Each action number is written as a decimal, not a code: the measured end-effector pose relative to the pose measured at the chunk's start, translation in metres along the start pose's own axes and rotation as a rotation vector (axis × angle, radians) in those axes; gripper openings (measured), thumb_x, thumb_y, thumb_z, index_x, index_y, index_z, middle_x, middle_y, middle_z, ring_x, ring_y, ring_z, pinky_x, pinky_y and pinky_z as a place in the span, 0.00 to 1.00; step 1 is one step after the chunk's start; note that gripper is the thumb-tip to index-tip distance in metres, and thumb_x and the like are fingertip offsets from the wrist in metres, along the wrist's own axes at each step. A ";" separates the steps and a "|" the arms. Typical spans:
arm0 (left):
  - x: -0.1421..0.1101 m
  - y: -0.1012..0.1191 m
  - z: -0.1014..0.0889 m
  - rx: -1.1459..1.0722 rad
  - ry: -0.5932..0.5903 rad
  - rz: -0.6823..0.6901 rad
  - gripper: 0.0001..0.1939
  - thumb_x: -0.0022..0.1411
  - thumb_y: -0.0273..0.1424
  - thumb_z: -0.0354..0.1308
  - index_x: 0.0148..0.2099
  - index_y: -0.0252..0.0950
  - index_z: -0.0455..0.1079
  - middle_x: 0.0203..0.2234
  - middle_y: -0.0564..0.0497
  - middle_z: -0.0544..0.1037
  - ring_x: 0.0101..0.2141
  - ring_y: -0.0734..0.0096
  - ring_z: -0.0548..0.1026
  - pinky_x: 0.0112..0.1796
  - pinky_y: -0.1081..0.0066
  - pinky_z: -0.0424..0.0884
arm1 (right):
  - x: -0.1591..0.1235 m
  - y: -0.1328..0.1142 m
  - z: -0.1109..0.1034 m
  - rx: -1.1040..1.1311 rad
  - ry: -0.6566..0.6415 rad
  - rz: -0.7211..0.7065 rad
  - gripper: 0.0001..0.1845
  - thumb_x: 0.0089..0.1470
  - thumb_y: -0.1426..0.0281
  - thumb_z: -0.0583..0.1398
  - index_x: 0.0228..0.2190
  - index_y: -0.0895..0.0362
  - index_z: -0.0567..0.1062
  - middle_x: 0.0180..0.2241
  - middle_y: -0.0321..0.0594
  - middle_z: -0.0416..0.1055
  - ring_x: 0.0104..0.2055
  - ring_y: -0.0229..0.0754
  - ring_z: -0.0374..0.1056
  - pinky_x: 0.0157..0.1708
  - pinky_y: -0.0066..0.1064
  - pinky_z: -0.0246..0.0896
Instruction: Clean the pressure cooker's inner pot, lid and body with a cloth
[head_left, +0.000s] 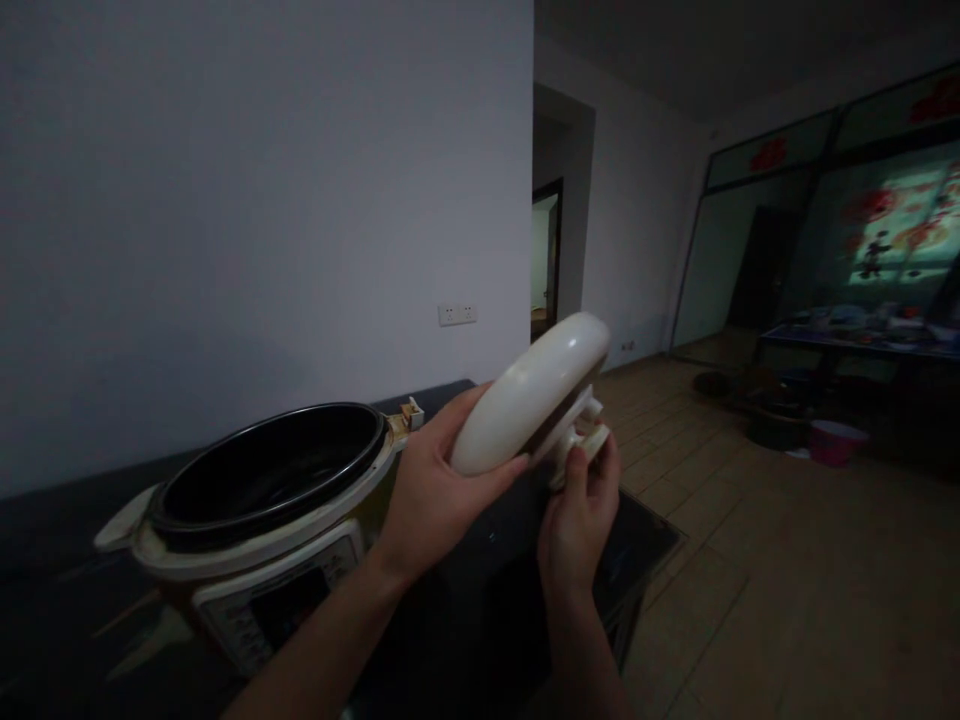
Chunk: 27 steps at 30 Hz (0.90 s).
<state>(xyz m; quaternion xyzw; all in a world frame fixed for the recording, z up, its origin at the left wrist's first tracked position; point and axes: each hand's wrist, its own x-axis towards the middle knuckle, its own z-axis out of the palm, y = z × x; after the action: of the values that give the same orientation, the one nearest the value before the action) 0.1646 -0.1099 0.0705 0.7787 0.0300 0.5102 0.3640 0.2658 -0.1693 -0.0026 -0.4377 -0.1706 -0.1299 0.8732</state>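
A white pressure cooker lid (534,392) is held up on its edge above the dark table, tilted toward the right. My left hand (435,470) grips its near rim, thumb along the lower edge and the other fingers hidden behind it. My right hand (581,510) is closed around the white handle (589,430) on the lid's right-facing side. To the left stands the electric pressure cooker (255,540), uncovered, with a black inner pot (277,480) in it. Its control panel (281,595) faces me, partly covered by my left forearm.
The dark table (480,560) ends at a corner on the right, above a tiled floor (750,570). Behind the cooker is a wall with sockets (457,314). Farther off stand a cluttered table (862,340) and a pink tub (835,443).
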 end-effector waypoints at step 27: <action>-0.012 -0.031 -0.164 -0.463 0.653 -0.219 0.29 0.54 0.42 0.65 0.57 0.41 0.64 0.49 0.47 0.76 0.47 0.61 0.76 0.48 0.65 0.73 | -0.031 -0.076 0.219 -0.730 -0.721 -0.754 0.19 0.58 0.61 0.57 0.47 0.58 0.73 0.45 0.50 0.70 0.51 0.52 0.62 0.45 0.40 0.62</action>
<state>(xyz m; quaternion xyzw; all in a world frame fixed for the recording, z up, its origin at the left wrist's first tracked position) 0.0354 -0.0045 0.0782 0.4659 0.1112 0.6818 0.5529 0.1685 -0.0341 0.1622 -0.6332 -0.5411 -0.3227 0.4496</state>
